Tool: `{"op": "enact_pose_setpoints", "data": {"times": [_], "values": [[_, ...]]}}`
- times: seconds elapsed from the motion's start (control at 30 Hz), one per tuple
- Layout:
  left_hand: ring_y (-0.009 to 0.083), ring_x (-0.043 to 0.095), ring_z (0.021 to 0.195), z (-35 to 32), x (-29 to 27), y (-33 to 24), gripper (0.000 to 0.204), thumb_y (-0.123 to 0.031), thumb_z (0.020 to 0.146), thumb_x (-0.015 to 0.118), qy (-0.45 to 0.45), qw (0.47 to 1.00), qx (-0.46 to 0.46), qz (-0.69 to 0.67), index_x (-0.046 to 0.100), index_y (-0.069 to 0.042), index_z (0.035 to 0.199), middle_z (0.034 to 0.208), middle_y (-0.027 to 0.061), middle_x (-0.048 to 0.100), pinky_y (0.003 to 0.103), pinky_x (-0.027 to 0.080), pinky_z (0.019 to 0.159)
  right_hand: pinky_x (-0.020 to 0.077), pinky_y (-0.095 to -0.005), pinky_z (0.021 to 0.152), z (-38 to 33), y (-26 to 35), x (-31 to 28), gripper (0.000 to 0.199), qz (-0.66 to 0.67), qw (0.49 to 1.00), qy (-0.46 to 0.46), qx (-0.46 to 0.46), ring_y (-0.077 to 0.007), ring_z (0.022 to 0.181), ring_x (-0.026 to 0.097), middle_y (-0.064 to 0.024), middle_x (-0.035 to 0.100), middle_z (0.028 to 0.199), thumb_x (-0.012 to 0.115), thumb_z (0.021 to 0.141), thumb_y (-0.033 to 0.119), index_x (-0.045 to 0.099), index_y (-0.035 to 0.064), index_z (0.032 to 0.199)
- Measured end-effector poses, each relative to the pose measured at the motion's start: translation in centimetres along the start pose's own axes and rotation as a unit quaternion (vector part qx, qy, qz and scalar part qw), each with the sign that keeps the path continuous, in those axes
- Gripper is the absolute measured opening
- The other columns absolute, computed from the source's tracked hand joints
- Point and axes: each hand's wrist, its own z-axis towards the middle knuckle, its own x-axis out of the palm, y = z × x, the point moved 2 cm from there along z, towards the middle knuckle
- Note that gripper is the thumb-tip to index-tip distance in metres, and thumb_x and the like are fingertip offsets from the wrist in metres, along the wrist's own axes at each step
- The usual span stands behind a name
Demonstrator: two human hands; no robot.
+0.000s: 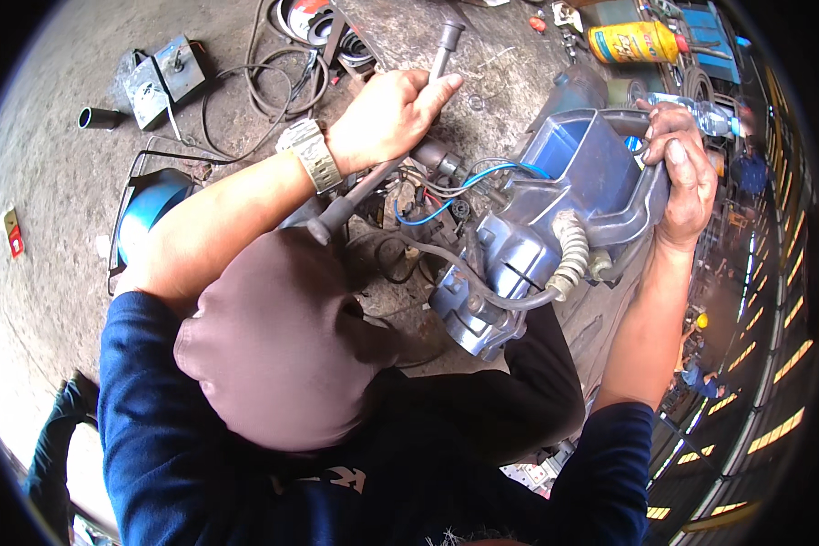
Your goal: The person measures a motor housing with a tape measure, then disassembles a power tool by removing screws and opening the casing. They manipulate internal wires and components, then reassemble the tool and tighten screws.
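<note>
We grip a long grey tool handle [386, 168] in our left hand [386, 114], working into the wired innards of a blue power-tool housing [555, 196] that our right hand [682, 177] clamps steady above the concrete floor [54, 182]. Likely mid-disassembly; next calls for firm leverage.

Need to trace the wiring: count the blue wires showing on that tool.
1. A single blue wire loops from beside the left hand to the blue power tool, which the right hand grips. Others may be hidden inside.
</note>
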Motion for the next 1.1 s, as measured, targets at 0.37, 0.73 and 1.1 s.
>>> {"op": "enact_pose_setpoints", "data": {"times": [0.37, 0.73, 1.1], "values": [[0.0119, 0.049, 0.056, 1.7, -0.4, 1.0, 0.061, -0.056, 0.105, 0.051, 0.029, 0.995, -0.092, 0.024, 0.061, -0.003, 0.076, 0.058, 0.0009, 0.05, 0.035, 0.042, 0.056, 0.0426, -0.0524, 0.108, -0.6, -0.8, -0.1, 0.028, 0.006, 1.0, -0.015, -0.011, -0.0245, 0.104, 0.055, -0.0113, 0.062, 0.098, 0.058, 0.093, 0.018, 0.066, -0.0022, 0.076], [0.0053, 0.043, 0.059, 2.2, -3.4, 1.7, 0.051, -0.046, 0.109, 0.051, -0.102, 0.992, 0.038, -0.057, 0.061, -0.008, 0.077, 0.064, -0.0062, 0.049, 0.027, 0.036, 0.054, 0.0412, -0.0514, 0.109, -1.5, -0.6, -0.4, 0.029, 0.025, 0.999, -0.032, -0.029, -0.0235, 0.101, 0.055, -0.0114, 0.062, 0.095, 0.058, 0.093, 0.017, 0.064, -0.0021, 0.071], [0.0072, 0.053, 0.062, 1.5, -4.5, 2.9, 0.047, -0.041, 0.11, 0.051, -0.157, 0.981, -0.011, -0.115, 0.061, -0.007, 0.078, 0.067, -0.0021, 0.058, 0.027, 0.041, 0.057, 0.0416, -0.0485, 0.108, -1.6, -0.8, -0.6, 0.03, 0.026, 0.998, -0.052, -0.007, -0.022, 0.098, 0.056, -0.0101, 0.063, 0.092, 0.06, 0.093, 0.017, 0.064, -0.0026, 0.071]]}}
